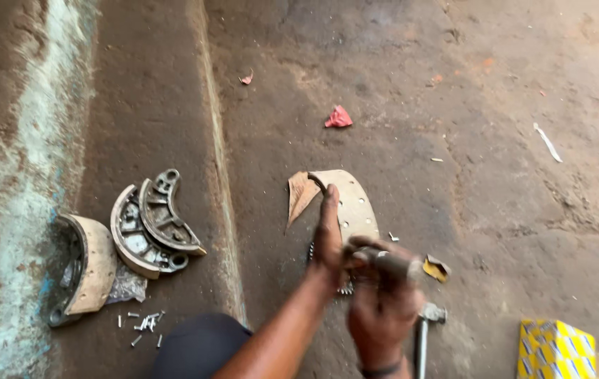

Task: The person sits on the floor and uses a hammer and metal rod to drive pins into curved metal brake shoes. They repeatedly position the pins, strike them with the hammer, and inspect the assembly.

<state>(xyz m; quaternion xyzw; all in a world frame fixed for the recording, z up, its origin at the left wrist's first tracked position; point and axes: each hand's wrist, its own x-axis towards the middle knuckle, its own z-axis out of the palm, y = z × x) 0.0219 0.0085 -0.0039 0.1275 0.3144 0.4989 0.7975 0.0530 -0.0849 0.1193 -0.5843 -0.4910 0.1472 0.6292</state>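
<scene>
My left hand (327,238) reaches forward and rests on a curved brake shoe with a pale lining (352,200) that stands on the dirt floor. Its fingers touch the shoe's upper edge, next to a brown torn flap (301,196). Just behind it, my right hand (380,312) is closed around a dark, blurred, rod-like tool (383,260) pointed at the shoe. A toothed metal part (345,286) shows partly under the hands. A hammer (422,330) lies on the ground beside my right wrist.
On a raised ledge at left lie two bare metal brake shoes (152,224), a lined shoe (89,270), a crumpled plastic bag (127,284) and several loose rivets (145,323). A yellow patterned box (555,347) sits bottom right. Red (338,117) and yellow (436,268) scraps litter the floor.
</scene>
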